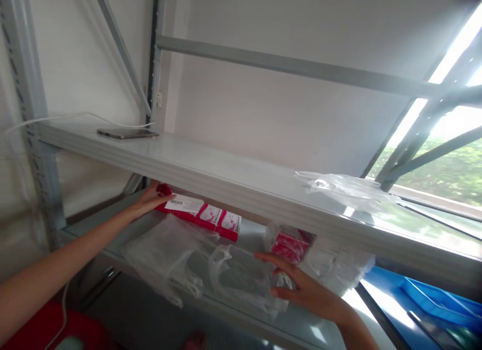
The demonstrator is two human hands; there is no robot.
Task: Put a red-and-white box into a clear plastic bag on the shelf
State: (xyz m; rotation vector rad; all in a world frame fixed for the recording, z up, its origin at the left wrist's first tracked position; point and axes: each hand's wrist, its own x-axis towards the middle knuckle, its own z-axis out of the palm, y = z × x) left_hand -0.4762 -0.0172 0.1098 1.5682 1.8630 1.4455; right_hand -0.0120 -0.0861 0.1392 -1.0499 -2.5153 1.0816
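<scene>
My left hand (pixel 150 199) reaches under the upper shelf and grips the left end of a row of red and white boxes (pixel 203 215) lying on the lower shelf (pixel 301 326). My right hand (pixel 301 284) rests with fingers spread on a clear plastic bag (pixel 241 279) in front of the boxes. Just behind its fingertips sits another clear bag holding red boxes (pixel 288 245). A second crumpled clear bag (pixel 165 257) lies to the left on the same shelf.
A grey metal upper shelf (pixel 211 164) carries a phone (pixel 128 133) on a white cable at the left and a clear bag (pixel 342 189) at the right. Blue bins (pixel 433 300) stand low right. A window is at the right, a red object bottom left.
</scene>
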